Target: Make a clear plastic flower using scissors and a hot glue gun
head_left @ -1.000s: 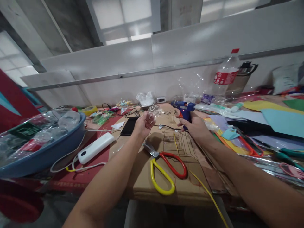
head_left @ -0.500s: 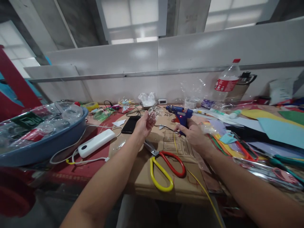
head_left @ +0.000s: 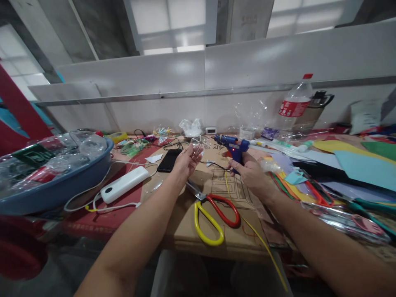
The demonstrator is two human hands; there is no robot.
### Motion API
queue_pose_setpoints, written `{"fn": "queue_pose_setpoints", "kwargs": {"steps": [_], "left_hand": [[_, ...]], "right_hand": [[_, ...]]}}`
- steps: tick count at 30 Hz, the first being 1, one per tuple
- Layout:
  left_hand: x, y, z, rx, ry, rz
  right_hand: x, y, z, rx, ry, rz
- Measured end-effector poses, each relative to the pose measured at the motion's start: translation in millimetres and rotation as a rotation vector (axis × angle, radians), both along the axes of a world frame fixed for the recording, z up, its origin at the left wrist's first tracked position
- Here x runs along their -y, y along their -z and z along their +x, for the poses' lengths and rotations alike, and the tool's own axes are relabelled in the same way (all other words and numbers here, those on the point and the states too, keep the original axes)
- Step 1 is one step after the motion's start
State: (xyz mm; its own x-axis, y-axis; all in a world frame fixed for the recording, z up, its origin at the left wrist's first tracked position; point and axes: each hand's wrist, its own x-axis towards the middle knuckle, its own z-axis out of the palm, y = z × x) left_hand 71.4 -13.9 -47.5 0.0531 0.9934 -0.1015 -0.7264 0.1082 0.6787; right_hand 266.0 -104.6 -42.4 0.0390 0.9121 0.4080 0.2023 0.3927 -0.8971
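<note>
A clear plastic piece (head_left: 197, 145) is held in the closed fingers of my left hand (head_left: 187, 160); its exact shape is hard to make out. My right hand (head_left: 250, 171) grips a blue glue gun (head_left: 236, 147) with a small red light, its nozzle pointing left toward the plastic piece but apart from it. Scissors (head_left: 201, 197) with one yellow and one red handle lie on the cardboard (head_left: 182, 231) between my forearms. Left of my left hand lies a black phone (head_left: 168, 161).
On the left stand a blue basin (head_left: 77, 179) of plastic bottles and a white power bank (head_left: 125, 185) with cables. Coloured sheets (head_left: 365, 165), green-handled pliers (head_left: 374, 208) and a large red-capped bottle (head_left: 296, 103) are on the right. A yellow cord (head_left: 262, 241) crosses the cardboard.
The plastic piece has turned in my left hand, and its fingers have shifted a little. The glue gun stays in my right hand, almost unmoved. The whole view has shifted slightly.
</note>
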Motion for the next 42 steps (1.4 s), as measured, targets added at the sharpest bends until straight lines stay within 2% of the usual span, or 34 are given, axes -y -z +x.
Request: {"fn": "queue_pose_setpoints", "kwargs": {"steps": [7,14,19,27,37,42], "left_hand": [[0.5,1.6,2.0,0.054,0.029,0.027],[5.1,-3.7,2.7,0.079,0.064,0.015],[9.7,-6.5,7.5,0.015,0.059,0.083],[8.3,0.4,3.5,-0.083,-0.004,0.001],[12.9,-5.1,8.9,0.041,0.068,0.048],[15.5,-7.0,9.5,0.049,0.101,0.068]], "right_hand": [[-2.7,5.2,1.2,0.025,0.003,0.030],[-1.6,3.7,0.8,0.031,0.006,0.005],[-0.3,4.8,1.1,0.094,0.041,-0.014],[-1.8,7.4,2.2,0.123,0.048,-0.006],[1.5,4.8,-1.2,0.049,0.048,0.060],[-17.4,10.9,6.6,-0.147,0.065,0.000]]}}
